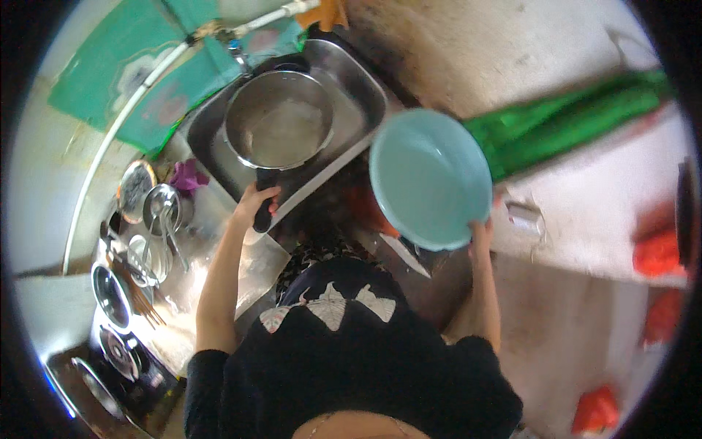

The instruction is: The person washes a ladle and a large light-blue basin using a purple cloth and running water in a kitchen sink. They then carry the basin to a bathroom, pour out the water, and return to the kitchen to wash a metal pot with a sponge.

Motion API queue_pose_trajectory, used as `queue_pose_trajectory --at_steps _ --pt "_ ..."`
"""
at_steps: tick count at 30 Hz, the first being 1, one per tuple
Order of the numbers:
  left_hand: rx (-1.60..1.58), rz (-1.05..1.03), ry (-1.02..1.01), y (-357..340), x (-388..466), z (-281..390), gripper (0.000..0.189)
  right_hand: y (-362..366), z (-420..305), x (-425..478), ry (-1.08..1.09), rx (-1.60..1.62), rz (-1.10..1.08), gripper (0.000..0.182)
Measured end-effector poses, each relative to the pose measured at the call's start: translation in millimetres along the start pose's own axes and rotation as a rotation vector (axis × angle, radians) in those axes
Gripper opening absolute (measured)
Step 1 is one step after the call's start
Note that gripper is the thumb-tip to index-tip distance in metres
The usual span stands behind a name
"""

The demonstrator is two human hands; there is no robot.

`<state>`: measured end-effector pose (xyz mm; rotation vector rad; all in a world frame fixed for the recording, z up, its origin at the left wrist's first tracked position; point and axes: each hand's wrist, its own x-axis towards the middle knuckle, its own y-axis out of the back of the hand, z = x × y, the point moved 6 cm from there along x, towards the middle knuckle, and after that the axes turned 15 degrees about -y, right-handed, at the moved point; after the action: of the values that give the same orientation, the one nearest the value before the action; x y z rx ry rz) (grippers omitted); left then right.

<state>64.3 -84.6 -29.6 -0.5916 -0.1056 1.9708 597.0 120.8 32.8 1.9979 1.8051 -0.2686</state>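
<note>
My left hand (258, 202) is closed around the black handle (263, 218) of a metal pot (281, 118). The pot is over the stainless steel sink (359, 99), and a little cloudy liquid seems to lie in its bottom. Out to the right, my right hand (480, 236) grips the near rim of a light blue plastic basin (433, 175). The basin is tilted so that its inside faces me, and no contents show in it. A metal faucet (239, 57) stands at the sink's far left corner.
Left of the sink, a metal counter (192, 258) bears a metal ladle (163, 206), a purple cloth (189, 175), bowls and chopsticks (145, 304). A stove (148, 378) with a pan lies at lower left. Green fabric or plastic (570, 126) stretches along the right wall.
</note>
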Motion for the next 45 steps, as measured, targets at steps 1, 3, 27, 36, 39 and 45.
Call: queue_pose_trajectory --at_steps 1,3,27,36,39,45 --pt "-0.012 0.011 0.036 -0.4 -1.5 0.3 0.017 11.6 17.7 -0.7 0.011 0.042 0.058 0.052" --pt "-0.039 0.036 0.008 -2.7 -3.6 4.7 0.022 29.1 46.6 15.2 0.010 0.023 0.081 0.051" --pt "0.864 0.302 -0.423 14.6 9.3 18.3 0.056 -518.4 -275.4 97.6 0.253 -0.017 -0.394 0.060" --pt "0.844 0.309 -0.247 21.6 2.3 17.2 0.058 -483.3 -308.7 29.4 0.561 0.001 -0.661 0.033" --pt "0.787 0.304 -0.099 26.1 0.8 9.1 0.059 -445.8 -273.1 -9.7 0.738 -0.242 -0.598 0.035" --pt "0.980 0.303 -0.014 9.8 7.5 20.1 0.059 -555.6 -19.7 -93.7 0.046 -0.290 -1.109 0.025"
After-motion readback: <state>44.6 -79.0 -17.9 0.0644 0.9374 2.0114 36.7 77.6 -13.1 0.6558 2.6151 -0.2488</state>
